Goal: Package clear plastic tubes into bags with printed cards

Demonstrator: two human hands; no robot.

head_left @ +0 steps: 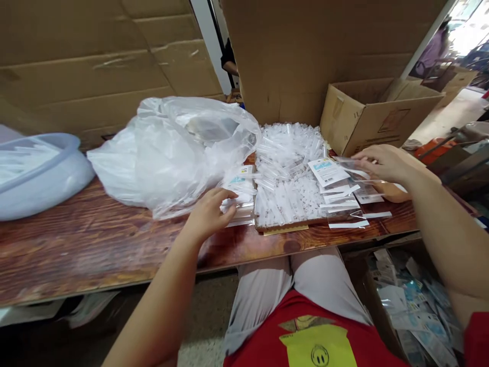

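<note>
Left hand: the left hand point(209, 213) rests palm down on a small stack of clear plastic sleeves with printed cards point(240, 196); its fingers point(225, 196) are curled loosely over the near edge of the stack, touching it, not clenched.
Right hand: the right hand point(382, 162) lies over a fanned spread of clear flat packets with white strips point(349, 201); its fingers point(361, 158) are extended and lightly pinching the top packet, a clear sleeve bearing a blue-and-white printed card point(327, 171).
Stack position: on the reddish-brown wooden bench point(76, 244), just beside the left edge of the tray.
Tray: a shallow flat cardboard tray heaped with small clear plastic tubes point(292, 176) sits at bench centre, between the two hands; the fanned packets overlap its right edge.
Bag: a large crumpled translucent white plastic bag point(171, 153) lies left of the tray, touching the stack of sleeves.
Basin: a pale blue plastic basin point(36, 173) stands at the far left of the bench, well apart from the hands.
Box: an open brown cardboard box point(376, 114) stands behind the right hand.
Below bench: a carton of loose printed packets point(416, 300) sits at lower right, beside the person's knees.
</note>
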